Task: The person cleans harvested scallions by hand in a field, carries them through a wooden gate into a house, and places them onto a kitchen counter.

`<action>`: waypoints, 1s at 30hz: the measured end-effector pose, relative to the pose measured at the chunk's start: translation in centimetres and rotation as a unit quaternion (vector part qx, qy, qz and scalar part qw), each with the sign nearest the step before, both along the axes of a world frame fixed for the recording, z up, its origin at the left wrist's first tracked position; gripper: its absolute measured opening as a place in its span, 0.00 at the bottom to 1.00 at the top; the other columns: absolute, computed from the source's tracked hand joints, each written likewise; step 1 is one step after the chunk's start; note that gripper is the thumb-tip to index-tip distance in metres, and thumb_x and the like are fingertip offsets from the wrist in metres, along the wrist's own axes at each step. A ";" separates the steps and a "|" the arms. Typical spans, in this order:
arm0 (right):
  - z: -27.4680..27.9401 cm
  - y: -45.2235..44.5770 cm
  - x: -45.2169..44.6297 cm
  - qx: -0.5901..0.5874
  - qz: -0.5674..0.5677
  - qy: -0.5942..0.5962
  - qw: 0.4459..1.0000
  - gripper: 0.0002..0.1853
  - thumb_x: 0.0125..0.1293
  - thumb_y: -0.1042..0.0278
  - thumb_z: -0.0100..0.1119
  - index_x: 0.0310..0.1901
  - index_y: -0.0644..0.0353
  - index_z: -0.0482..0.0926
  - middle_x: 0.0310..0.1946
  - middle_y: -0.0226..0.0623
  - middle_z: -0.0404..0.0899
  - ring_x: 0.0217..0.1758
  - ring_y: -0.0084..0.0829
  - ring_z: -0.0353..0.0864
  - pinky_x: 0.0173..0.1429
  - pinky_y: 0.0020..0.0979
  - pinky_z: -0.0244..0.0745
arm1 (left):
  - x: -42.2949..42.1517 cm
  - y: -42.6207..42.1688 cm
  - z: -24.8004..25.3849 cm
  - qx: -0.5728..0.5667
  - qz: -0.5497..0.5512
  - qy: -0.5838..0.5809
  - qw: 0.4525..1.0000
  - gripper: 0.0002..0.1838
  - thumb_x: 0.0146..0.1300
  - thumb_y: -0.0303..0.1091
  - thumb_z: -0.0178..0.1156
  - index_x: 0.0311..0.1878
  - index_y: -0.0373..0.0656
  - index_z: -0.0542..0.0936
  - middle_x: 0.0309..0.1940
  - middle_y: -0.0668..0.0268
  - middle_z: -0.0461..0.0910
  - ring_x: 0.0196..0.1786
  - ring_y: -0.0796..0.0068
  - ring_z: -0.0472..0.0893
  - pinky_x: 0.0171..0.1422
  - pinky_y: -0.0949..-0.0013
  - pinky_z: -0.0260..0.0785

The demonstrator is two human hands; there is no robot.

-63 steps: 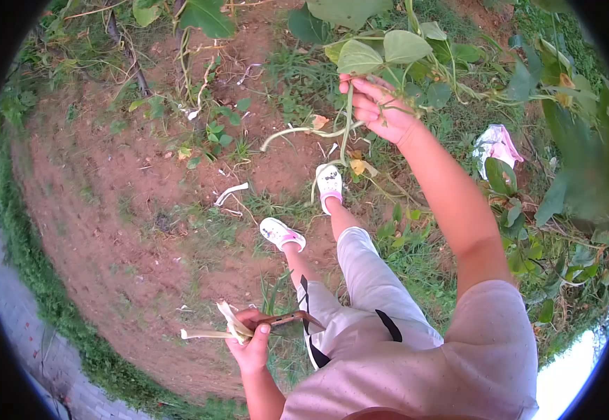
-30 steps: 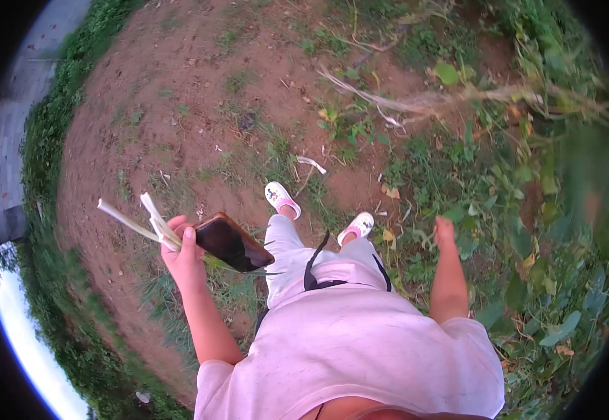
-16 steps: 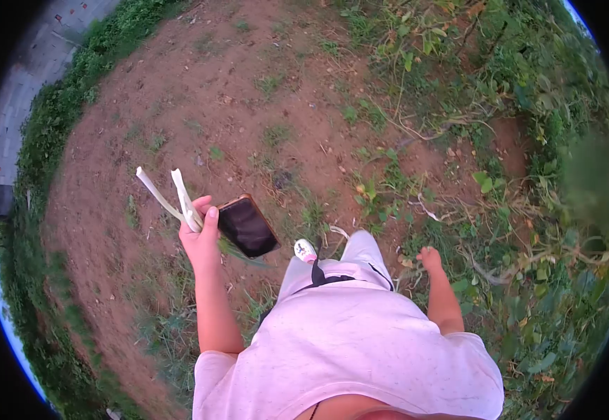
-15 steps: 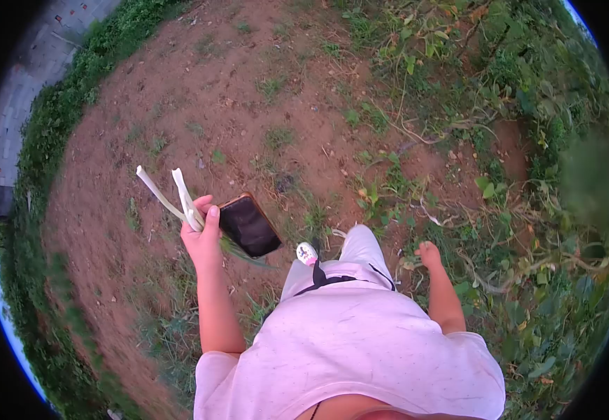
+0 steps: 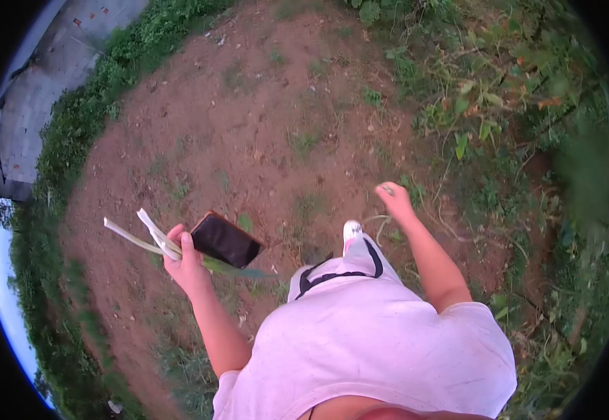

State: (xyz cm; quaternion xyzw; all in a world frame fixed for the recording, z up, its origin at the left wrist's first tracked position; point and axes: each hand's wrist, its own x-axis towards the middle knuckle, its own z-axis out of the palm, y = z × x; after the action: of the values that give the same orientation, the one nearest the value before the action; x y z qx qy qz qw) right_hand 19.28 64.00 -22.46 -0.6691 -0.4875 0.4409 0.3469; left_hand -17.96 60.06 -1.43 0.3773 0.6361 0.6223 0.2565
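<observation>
Big shift first: the soil (image 5: 248, 133) fills more of your view now, w/ the vines (image 5: 490, 112) over on your R side and more paving (image 5: 52, 87) in at top L. Your R hand (image 5: 398, 204) was up in the leaves approx 2 sec ago; now it's out fwd over the ground, off the leaves, so the reach up there is over for now. Your shirt (image 5: 381, 343) takes up the lower middle, and just one shoe (image 5: 351, 228) shows.

L hand (image 5: 188, 264) still has its load: phone (image 5: 224, 240), dark face up, lying more crosswise than ½ sec ago, w/ fingers round its near end. Same hand's gripping the stalks (image 5: 151, 226), pale ends poking out away from the phone, side by side w/ it; both are still w/ you, nothing dropped. R fingers are curled in, narrow, w/ a green bit (image 5: 389, 190) showing at the tips. Thin strand (image 5: 383, 218) just beside that hand; can't tell if it's held or lying on the ground.
</observation>
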 end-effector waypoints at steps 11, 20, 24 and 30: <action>12.2 36.0 -13.0 0.127 0.251 0.218 0.935 0.25 0.57 0.58 0.54 0.56 0.58 0.67 0.54 0.40 0.66 0.54 0.32 0.66 0.56 0.32 0.62 | 4.4 34.9 -1.7 -0.005 -0.084 -0.031 0.996 0.10 0.55 0.29 0.58 0.40 0.38 0.76 0.25 0.74 0.71 0.21 0.89 0.64 0.23 0.84 0.54; 13.7 63.9 -15.2 0.060 0.270 0.387 0.879 0.20 0.54 0.68 0.51 0.50 0.65 0.69 0.46 0.34 0.69 0.50 0.25 0.67 0.56 0.28 0.60 | 5.2 68.7 -3.6 -0.060 -0.297 -0.091 0.949 0.10 0.54 0.27 0.59 0.40 0.38 0.76 0.28 0.73 0.73 0.31 0.86 0.70 0.37 0.81 0.64; 13.6 75.9 -16.9 0.036 0.192 0.438 0.877 0.20 0.51 0.72 0.46 0.48 0.66 0.69 0.42 0.33 0.72 0.47 0.23 0.69 0.52 0.24 0.63 | 5.0 81.2 -2.3 -0.068 -0.289 -0.066 0.953 0.10 0.55 0.29 0.59 0.41 0.39 0.77 0.26 0.74 0.73 0.27 0.87 0.69 0.32 0.82 0.63; 11.7 95.9 -20.8 -0.001 0.170 0.644 0.746 0.18 0.49 0.69 0.44 0.40 0.72 0.73 0.35 0.37 0.77 0.38 0.26 0.76 0.45 0.27 0.70 | -0.2 99.9 -3.3 -0.158 -0.235 -0.039 0.958 0.11 0.60 0.35 0.53 0.42 0.39 0.77 0.29 0.71 0.78 0.18 0.93 0.63 0.19 0.83 0.53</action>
State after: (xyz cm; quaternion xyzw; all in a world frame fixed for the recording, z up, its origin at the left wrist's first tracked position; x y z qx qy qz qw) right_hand -1.47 159.85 -10.80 -0.1322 -0.2533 0.8192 0.4973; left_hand -18.14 159.98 -4.77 0.4461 0.6094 0.4506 0.4760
